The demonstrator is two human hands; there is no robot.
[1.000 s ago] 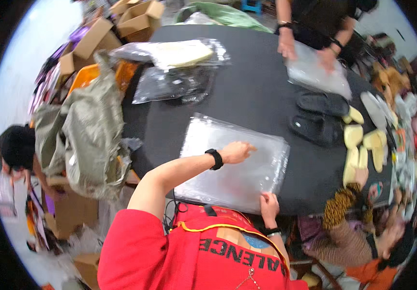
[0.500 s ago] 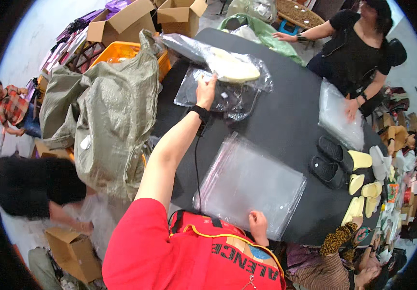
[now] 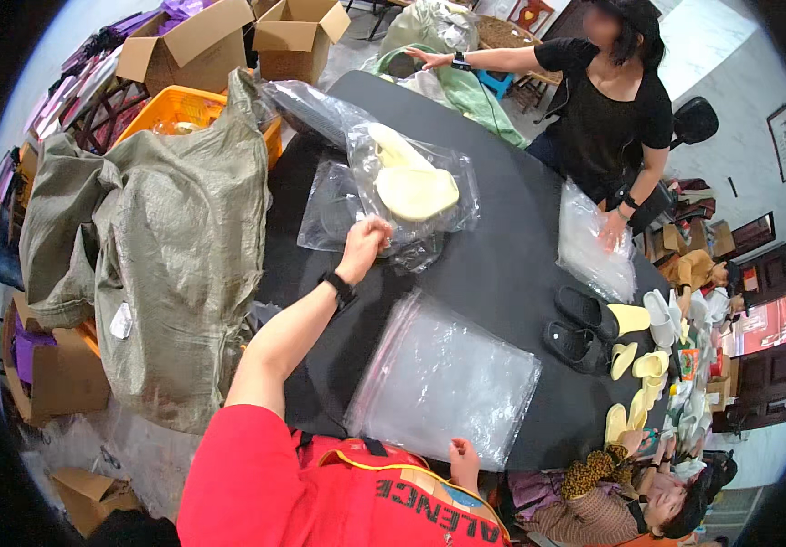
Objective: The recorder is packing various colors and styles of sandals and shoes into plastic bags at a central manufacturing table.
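Note:
My left hand (image 3: 366, 244) reaches out with bent fingers over the near edge of dark items in clear plastic (image 3: 331, 208). Whether it pinches any film is hidden. Just beyond it, pale yellow slippers (image 3: 418, 193) lie in a clear plastic bag (image 3: 466, 187) on the dark table (image 3: 493, 264). One sole faces up. A stack of clear flat bags (image 3: 448, 383) lies in front of me. My right hand (image 3: 464, 459) is at the stack's near edge, fingers curled; anything between them is hidden.
A large grey-green woven sack (image 3: 174, 264) bulges against the table's left side, with an orange crate (image 3: 179, 109) behind. Black slippers (image 3: 575, 342) and yellow slippers (image 3: 630, 415) stand at the right. Across the table, a person in black (image 3: 607, 100) rests a hand on more clear bags (image 3: 589, 246).
My left hand has drawn back from the slipper bag toward me. The bagged yellow slippers have turned and lie flatter. The whole view has shifted. The person across has raised an arm further out.

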